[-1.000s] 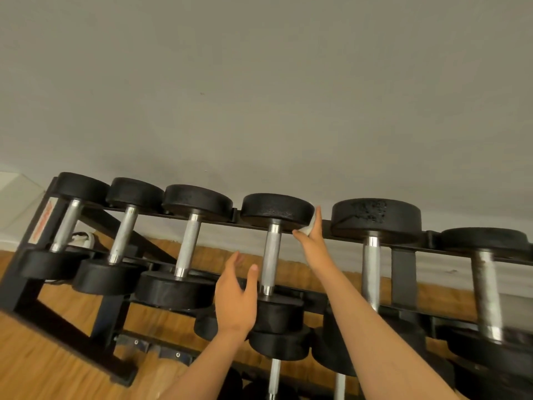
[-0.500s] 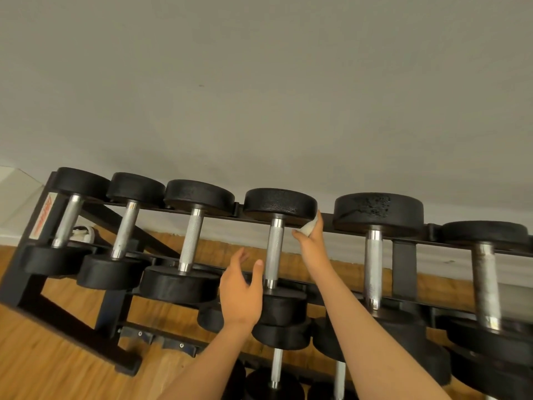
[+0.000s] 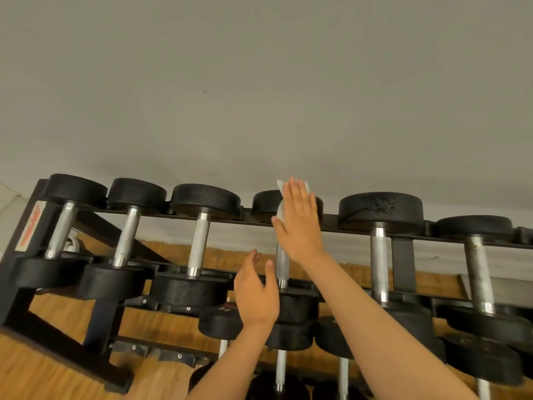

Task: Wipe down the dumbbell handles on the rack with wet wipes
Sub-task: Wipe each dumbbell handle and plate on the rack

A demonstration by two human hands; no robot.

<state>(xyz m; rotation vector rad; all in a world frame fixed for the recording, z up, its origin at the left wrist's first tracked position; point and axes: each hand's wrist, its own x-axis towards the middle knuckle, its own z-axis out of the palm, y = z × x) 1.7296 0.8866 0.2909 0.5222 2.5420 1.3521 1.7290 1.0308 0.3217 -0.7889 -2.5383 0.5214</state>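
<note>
The white wet wipe (image 3: 280,186) sits upper centre of the frame, pinned under the right hand (image 3: 298,219), with one corner peeking out above the fingertips and another fold showing at the hand's left edge. That hand is flat, fingers straight and together, palm laid on the wipe over the far black head (image 3: 264,204) of the fourth dumbbell from the left, nothing curled around it. Below the palm runs that dumbbell's knurled steel handle (image 3: 282,264), bare, and the wipe lies above it rather than on it. Lower down, the left hand (image 3: 256,295) is relaxed and spread, thumb and fingers apart, gripping nothing. Its thumb is just left of the handle's lower end, and whether it touches I cannot tell. On either side sit the neighbouring handles, one to the left (image 3: 199,246) and one to the right (image 3: 378,261), each untouched. All of it rests on the black rack (image 3: 17,307), which carries an orange-lettered label (image 3: 28,228) at the left edge and more dumbbells on a lower tier (image 3: 288,333). Grey wall (image 3: 259,96) above, wooden floor (image 3: 57,370) lower left
</note>
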